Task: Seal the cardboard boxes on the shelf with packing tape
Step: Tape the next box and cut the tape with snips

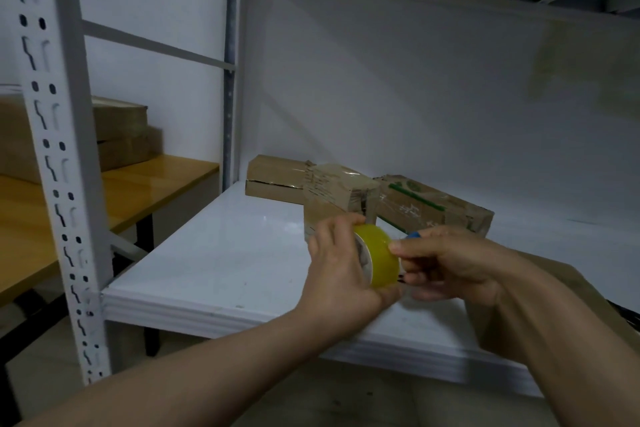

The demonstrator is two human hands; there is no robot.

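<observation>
Boxes (337, 196): three, cardboard, clustered on shelf (214, 253).
Tape roll (379, 253): one, yellow.
Left hand (341, 267): grips the roll.
Right hand (446, 265): pinches the roll's edge.

White shelf board (221, 246) with three cardboard boxes (429, 208) toward the back.

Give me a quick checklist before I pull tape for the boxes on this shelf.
1. Tape roll gripped by left hand: ok.
2. Right hand pinching the roll's edge: ok.
3. Free tape end found: cannot tell.
4. Blue-tipped object behind the right thumb, maybe a cutter: cannot tell.
5. Boxes in front on the white shelf: ok.
6. Left box sealed: not ok, dark gap along its front.
</observation>
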